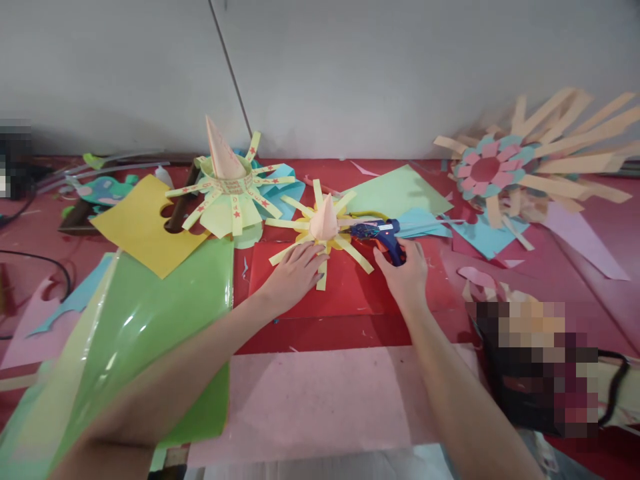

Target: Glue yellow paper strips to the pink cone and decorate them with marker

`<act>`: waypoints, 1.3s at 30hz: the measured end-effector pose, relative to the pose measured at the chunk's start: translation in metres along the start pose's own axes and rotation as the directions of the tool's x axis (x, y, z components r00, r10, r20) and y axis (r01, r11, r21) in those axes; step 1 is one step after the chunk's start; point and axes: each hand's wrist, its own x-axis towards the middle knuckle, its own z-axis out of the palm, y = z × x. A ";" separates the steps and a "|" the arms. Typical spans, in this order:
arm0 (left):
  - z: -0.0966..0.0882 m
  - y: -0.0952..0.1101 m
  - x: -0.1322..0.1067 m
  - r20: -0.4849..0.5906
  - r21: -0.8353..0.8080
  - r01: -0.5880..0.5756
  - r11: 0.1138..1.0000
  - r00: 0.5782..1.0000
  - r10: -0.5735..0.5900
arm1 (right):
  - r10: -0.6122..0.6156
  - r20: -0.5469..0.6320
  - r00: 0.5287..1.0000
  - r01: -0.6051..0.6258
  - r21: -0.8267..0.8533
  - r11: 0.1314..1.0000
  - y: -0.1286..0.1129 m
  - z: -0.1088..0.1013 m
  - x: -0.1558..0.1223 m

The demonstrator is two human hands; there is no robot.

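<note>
A small paper craft (327, 223), with a pink cone in the middle and pale yellow strips spread around it, lies on a red sheet (300, 300). My left hand (300, 273) rests on its near side, fingers stretched out over the strips and touching the base of the cone. In my right hand (407, 270) is a dark blue hot glue gun (377, 230), gripped by its handle. The gun's nozzle points left at the cone's right side; whether it touches the paper I cannot tell. A clear glue stick trails from the gun's rear.
A taller cone craft (233, 177) with star-printed strips stands at back left. A layered paper flower (485, 170) with long strips is at back right. Green sheets in a plastic sleeve (165, 320) lie left. A blurred dark bag (540, 373) sits at right.
</note>
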 end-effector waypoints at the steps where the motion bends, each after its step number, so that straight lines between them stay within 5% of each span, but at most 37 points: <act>1: 0.000 0.000 0.000 0.005 -0.011 0.005 1.000 1.000 -0.005 | -0.003 -0.005 1.000 0.003 0.002 1.000 0.001 0.000 0.000; 15: -0.013 -0.008 0.004 0.086 -0.247 0.113 0.962 0.992 -0.094 | 0.043 -0.066 0.997 -0.038 0.083 0.996 -0.002 -0.001 0.001; 19: -0.026 -0.010 0.013 -0.058 -0.354 0.216 0.910 0.966 -0.252 | 0.058 -0.060 0.996 -0.052 0.106 0.993 -0.002 -0.002 0.002; 24: -0.046 -0.015 0.036 -0.411 -0.412 0.240 0.879 0.812 -0.414 | 0.131 -0.071 0.989 -0.117 0.180 0.977 -0.003 -0.004 0.005; 27: -0.051 -0.015 0.053 -0.474 -0.464 0.234 0.854 0.749 -0.463 | 0.151 -0.110 0.982 -0.125 0.212 0.969 -0.004 -0.008 0.006; 39: -0.032 -0.019 0.075 -0.523 -0.256 0.291 0.922 0.761 -0.385 | 0.226 -0.112 0.968 -0.188 0.272 0.944 -0.010 -0.013 0.010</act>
